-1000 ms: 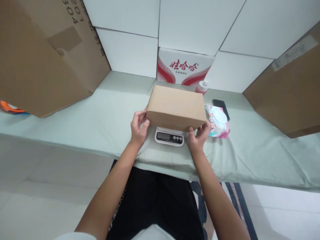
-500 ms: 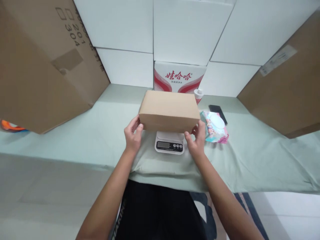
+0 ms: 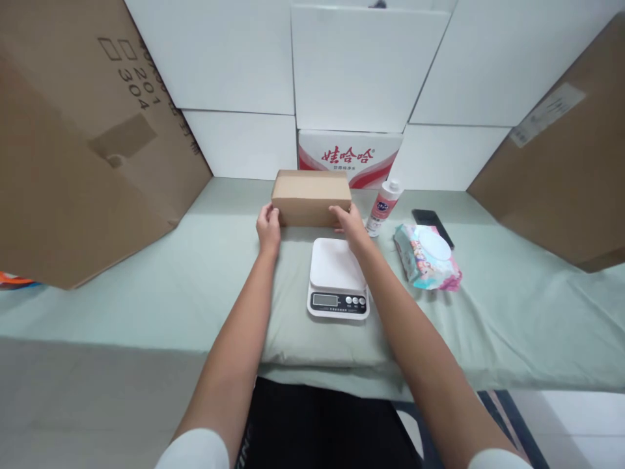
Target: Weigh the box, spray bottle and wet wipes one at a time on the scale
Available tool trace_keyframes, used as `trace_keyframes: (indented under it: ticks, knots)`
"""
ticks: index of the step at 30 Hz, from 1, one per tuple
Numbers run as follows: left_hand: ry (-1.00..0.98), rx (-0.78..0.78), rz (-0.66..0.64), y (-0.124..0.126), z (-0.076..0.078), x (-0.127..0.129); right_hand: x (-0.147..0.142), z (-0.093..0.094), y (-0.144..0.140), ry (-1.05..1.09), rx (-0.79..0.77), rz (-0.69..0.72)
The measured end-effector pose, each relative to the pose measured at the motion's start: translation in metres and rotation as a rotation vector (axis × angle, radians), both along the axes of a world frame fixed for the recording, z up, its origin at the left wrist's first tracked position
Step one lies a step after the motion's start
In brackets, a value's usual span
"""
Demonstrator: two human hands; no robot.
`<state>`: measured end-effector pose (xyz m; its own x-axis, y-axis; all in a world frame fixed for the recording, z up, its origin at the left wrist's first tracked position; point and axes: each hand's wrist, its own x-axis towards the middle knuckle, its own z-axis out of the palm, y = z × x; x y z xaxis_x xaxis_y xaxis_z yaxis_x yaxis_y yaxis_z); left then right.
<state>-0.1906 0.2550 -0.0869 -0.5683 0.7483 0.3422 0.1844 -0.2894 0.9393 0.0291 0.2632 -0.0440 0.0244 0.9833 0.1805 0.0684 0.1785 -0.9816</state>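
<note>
The small cardboard box (image 3: pixel 311 197) hides the lower middle of the red-and-white carton (image 3: pixel 349 158) behind it, and the fingertips of the left hand (image 3: pixel 269 228) and right hand (image 3: pixel 349 223) vanish against its near corners, so the grip itself cannot be judged. The scale (image 3: pixel 338 279) display is too small to read. Both big brown cartons (image 3: pixel 73 150) run off the picture's edges, and the phone (image 3: pixel 432 220) lies partly under the wipes pack (image 3: pixel 426 256).

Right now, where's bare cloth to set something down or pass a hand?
Bare: cloth between big left carton and left hand; scale platform; right, past wipes. Crowded: right hand, small box, bottle, phone.
</note>
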Motion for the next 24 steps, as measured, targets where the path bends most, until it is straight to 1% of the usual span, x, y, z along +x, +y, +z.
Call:
trace_keyframes:
  ticks: [2, 3, 5, 8, 9, 10, 12, 13, 14, 15, 17, 18, 19, 20, 22, 24]
  knots:
    - [-0.015, -0.022, 0.018, -0.003, -0.005, 0.002, 0.004, 0.0, 0.0, 0.049, -0.161, -0.023]
    - [0.012, -0.028, 0.029, -0.006, -0.006, 0.002, 0.007, 0.001, -0.002, 0.073, -0.196, -0.03]
    - [0.107, -0.037, 0.091, -0.015, -0.003, 0.003, 0.015, 0.001, -0.008, 0.133, -0.18, -0.028]
    - [0.271, -0.008, 0.238, -0.028, 0.006, 0.007, 0.024, 0.002, -0.02, 0.239, -0.188, -0.031]
    - [0.308, 0.011, 0.264, -0.031, 0.009, 0.009, 0.025, 0.002, -0.025, 0.251, -0.194, -0.04]
    - [0.34, 0.023, 0.262, -0.033, 0.012, 0.011, 0.026, 0.003, -0.03, 0.247, -0.193, -0.043]
    - [0.403, 0.011, 0.176, -0.034, 0.014, 0.015, 0.027, 0.006, -0.041, 0.208, -0.134, -0.029]
    - [0.438, -0.008, 0.109, -0.034, 0.014, 0.017, 0.029, 0.008, -0.047, 0.18, -0.063, -0.037]
    - [0.473, -0.03, 0.04, -0.033, 0.013, 0.018, 0.032, 0.009, -0.052, 0.147, 0.033, -0.083]
    - [0.503, -0.048, -0.028, -0.031, 0.012, 0.019, 0.037, 0.01, -0.056, 0.107, 0.146, -0.171]
    - [0.531, -0.064, -0.143, -0.027, 0.009, 0.021, 0.048, 0.007, -0.058, 0.009, 0.358, -0.427]
    - [0.534, -0.065, -0.195, -0.026, 0.008, 0.022, 0.054, 0.004, -0.057, -0.045, 0.417, -0.542]
    - [0.537, -0.067, -0.242, -0.025, 0.007, 0.022, 0.059, 0.0, -0.053, -0.098, 0.432, -0.62]
    - [0.546, -0.071, -0.279, -0.024, 0.007, 0.023, 0.064, -0.005, -0.048, -0.15, 0.407, -0.658]
    - [0.595, -0.098, -0.327, -0.024, 0.007, 0.023, 0.07, -0.017, -0.036, -0.233, 0.299, -0.667]
    - [0.678, -0.153, -0.33, -0.024, 0.008, 0.024, 0.073, -0.028, -0.025, -0.283, 0.205, -0.648]
